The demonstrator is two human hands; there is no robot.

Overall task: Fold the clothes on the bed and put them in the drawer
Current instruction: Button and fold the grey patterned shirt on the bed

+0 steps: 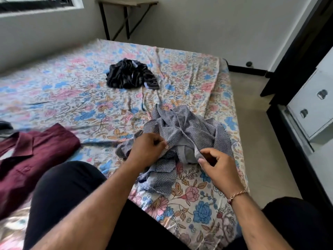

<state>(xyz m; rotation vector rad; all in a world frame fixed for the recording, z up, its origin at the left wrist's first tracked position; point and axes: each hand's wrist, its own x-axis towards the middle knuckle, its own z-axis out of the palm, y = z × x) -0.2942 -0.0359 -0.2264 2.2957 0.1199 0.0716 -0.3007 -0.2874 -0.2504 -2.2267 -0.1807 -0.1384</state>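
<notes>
1. Step in hand, by the look of it: opening out the crumpled blue-checked shirt (pixel 182 134), which lies in a heap on the near right part of the bed (pixel 72 91).
2. Left hand (pixel 146 150) on the shirt's left side, fingers curled and pinching a fold of cloth near what looks like a button.
3. Right hand (pixel 216 165) just right of the pale inner lining, fingers bent toward the fabric edge; cannot tell whether cloth is actually pinched or only touched.
4. To do it well: find the collar or both shoulder seams first, lift and shake flat, lay it face down on the bedsheet, smooth out the wrinkles before turning in the sleeves.
5. Worth keeping the placket straight, since soft cloth like this will likely slump and twist if gripped at one point only.
6. Count of garments in view: three. One blue-checked shirt under the hands; one maroon shirt (pixel 30 159), laid flat at near left with the collar showing; one dark striped garment (pixel 129 74), bunched at the far middle of the bed.
7. Drawer unit (pixel 313 105) at the right, with two metal handles visible; both drawers appear closed.
</notes>
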